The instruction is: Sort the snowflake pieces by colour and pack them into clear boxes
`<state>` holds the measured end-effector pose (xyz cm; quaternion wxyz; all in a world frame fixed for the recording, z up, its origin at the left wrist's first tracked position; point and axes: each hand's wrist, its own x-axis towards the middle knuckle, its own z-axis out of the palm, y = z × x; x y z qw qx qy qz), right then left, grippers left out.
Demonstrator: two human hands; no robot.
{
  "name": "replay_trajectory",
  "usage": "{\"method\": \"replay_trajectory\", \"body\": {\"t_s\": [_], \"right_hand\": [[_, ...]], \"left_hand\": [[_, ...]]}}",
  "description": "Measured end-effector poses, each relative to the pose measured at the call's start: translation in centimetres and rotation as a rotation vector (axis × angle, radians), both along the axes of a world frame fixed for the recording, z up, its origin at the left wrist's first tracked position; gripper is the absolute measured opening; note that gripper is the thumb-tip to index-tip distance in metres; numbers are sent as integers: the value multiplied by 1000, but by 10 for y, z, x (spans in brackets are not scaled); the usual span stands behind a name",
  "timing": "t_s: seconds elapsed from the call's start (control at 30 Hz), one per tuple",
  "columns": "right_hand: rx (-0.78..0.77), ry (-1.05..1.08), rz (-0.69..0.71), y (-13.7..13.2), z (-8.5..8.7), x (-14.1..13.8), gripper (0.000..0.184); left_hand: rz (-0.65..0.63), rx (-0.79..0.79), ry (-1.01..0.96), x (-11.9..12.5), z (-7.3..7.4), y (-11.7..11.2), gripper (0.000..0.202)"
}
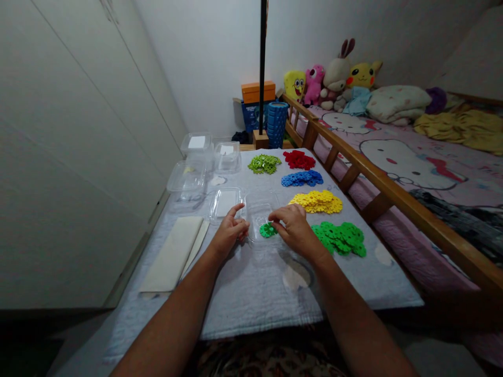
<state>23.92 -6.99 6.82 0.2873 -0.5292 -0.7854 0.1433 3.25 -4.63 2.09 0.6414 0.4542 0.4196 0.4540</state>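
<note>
A clear plastic container (pixel 257 201) stands in front of me with a few green flower-shaped discs (pixel 267 230) inside. My left hand (pixel 232 228) is at its left rim, thumb and lower fingers curled against the edge and the index finger stretched out. Over the container's right side is my right hand (pixel 291 224), fingertips pinched close above the green discs; whatever is between them is hidden. A pile of green discs (pixel 341 238) lies just right of that hand, and a pile of yellow discs (pixel 318 201) lies beyond it.
Farther back are piles of blue discs (pixel 302 178), red pieces (pixel 299 159) and light green pieces (pixel 264 164). A clear lid with a white label (pixel 227 203), stacked clear containers (pixel 186 178) and folded cream sheets (pixel 173 254) occupy the left. A wooden bed rail (pixel 346 165) borders the right.
</note>
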Motion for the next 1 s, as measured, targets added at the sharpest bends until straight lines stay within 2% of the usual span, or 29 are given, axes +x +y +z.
{"method": "replay_trajectory", "body": {"t_s": [0.13,0.27,0.37,0.47,0.67,0.83,1.0], "right_hand": [[16,-117,-9,-3,-13,-7,17],[76,-122,-49,-4,-18,2,19],[128,-67,-151,-3,-15,22,21],[149,-49,-254,-6,-12,54,19],[71,-218,-308,-33,-17,109,16],[10,-368,-278,-56,-30,120,15],[54,-498,-306,-64,-42,122,22]], "left_hand": [[-6,2,6,-1,0,0,78],[-3,0,9,0,2,-1,78],[0,0,10,0,3,-1,78],[-3,-4,3,0,2,-1,77],[1,9,-5,-2,-1,2,72],[6,16,-9,-2,-1,3,73],[9,12,-10,-2,-2,3,72]]}}
